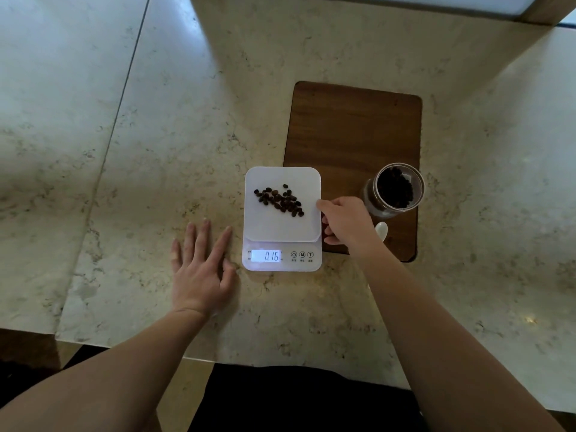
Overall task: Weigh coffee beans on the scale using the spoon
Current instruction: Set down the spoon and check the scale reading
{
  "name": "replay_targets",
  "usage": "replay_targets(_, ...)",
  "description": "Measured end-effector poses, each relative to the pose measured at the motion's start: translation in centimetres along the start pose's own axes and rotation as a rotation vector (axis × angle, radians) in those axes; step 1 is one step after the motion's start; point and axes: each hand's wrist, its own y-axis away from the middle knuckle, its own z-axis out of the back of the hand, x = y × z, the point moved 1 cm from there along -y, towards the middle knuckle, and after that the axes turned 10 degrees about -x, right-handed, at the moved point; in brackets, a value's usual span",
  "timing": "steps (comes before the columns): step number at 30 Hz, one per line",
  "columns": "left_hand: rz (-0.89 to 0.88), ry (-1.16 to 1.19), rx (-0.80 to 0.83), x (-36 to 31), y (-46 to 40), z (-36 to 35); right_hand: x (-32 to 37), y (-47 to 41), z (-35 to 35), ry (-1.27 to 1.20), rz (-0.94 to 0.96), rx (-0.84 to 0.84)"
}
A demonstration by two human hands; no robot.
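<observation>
— Marble counter, walnut board on it?
— Yes. White scale just left of the board, long axis running away from the person, display nearest, reading 0.16.
— Containers?
— Glass jar on the board, holding beans.
— Hands?
— Left hand flat, released. Right hand grips the platform's right edge.
— Beans, spoon?
— Coffee beans lie loose on the platform; white spoon peeks out behind the right hand.

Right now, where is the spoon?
The white spoon lies on the wooden board, just behind the right hand, in front of the glass jar.

counter (marble) | scale | board | left hand
</observation>
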Motion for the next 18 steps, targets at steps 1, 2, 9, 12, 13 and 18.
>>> replay_targets(1,0.0,0.001,-0.002,0.0,0.0,0.0,-0.1,-0.1,0.0,-0.019,-0.032,0.018)
replay_targets(2,0.002,0.004,-0.002,0.0,0.0,0.0,-0.3,-0.1,0.0,-0.042,-0.067,0.04)
replay_targets(9,0.003,0.01,-0.003,0.0,0.0,0.0,-1.8,-0.2,-0.4,-0.095,-0.073,0.12)
replay_targets(12,-0.002,0.011,-0.01,0.2,0.1,-0.1,-2.2,-0.1,-0.4,-0.142,-0.083,0.127)
replay_targets(13,-0.003,0.011,-0.014,0.2,0.1,-0.1,-2.3,-0.1,-0.3,-0.156,-0.093,0.125)
replay_targets(18,-0.011,0.006,-0.017,0.2,0.0,0.0,-2.8,-0.2,0.3,-0.183,-0.126,0.101)
